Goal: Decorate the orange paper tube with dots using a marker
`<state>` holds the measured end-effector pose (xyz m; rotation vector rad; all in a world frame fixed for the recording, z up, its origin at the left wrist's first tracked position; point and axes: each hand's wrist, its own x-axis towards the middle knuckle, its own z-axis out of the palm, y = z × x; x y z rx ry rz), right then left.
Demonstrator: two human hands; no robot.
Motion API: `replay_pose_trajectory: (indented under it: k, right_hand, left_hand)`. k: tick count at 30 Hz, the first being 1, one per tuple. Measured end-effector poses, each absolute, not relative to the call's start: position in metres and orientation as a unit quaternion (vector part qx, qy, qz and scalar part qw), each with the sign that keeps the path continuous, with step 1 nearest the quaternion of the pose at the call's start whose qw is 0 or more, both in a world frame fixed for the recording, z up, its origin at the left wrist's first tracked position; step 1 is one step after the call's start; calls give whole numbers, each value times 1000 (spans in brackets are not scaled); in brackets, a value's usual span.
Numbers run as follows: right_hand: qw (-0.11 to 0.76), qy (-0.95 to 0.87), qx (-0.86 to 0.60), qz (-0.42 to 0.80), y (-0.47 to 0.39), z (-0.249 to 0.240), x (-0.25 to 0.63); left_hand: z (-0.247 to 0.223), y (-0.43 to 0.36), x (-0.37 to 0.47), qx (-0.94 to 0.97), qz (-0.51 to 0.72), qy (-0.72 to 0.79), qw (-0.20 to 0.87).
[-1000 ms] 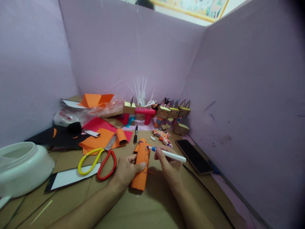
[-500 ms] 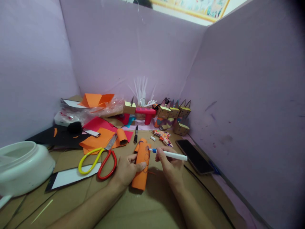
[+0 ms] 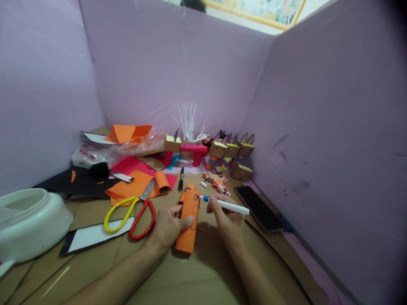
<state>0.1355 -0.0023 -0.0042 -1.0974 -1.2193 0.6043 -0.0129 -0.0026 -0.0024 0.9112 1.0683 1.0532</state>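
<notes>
My left hand (image 3: 170, 224) grips an orange paper tube (image 3: 187, 237) from its left side, with the thumb lying across the top. Dark round outlines are drawn along the tube's right side. My right hand (image 3: 226, 214) pinches a white marker (image 3: 233, 207) with a blue collar, its tip at the drawn shapes near the tube's far end. Scissors (image 3: 143, 212) with one yellow and one red handle lie open left of my left hand. A black pen (image 3: 181, 178) and a small white cap (image 3: 204, 184) lie beyond the tube.
A white pot (image 3: 34, 228) stands at the left. Orange paper (image 3: 127, 188) and a short orange roll (image 3: 163, 182) lie behind the scissors. On the right are a phone (image 3: 259, 207) and a black cord (image 3: 280, 258). Cardboard animal figures (image 3: 233, 150) stand at the back.
The marker tip has shifted very slightly up and left on the tube. Both hands keep their hold, and the rest looks the same apart from a slight shift of view.
</notes>
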Motion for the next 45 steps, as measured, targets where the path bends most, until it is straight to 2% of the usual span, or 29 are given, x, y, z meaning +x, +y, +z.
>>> replay_pose_trajectory:
  k: [14, 21, 45]
  right_hand:
    - [614, -557, -498, 254, -6, -1, 134]
    - [632, -556, -478, 252, -6, 1, 132]
    - [615, -555, -497, 259, -7, -1, 134]
  left_hand:
    - [-4, -3, -15, 410, 453, 459, 645]
    - [-4, -3, -14, 406, 454, 463, 644]
    - [-3, -4, -15, 413, 456, 458, 642]
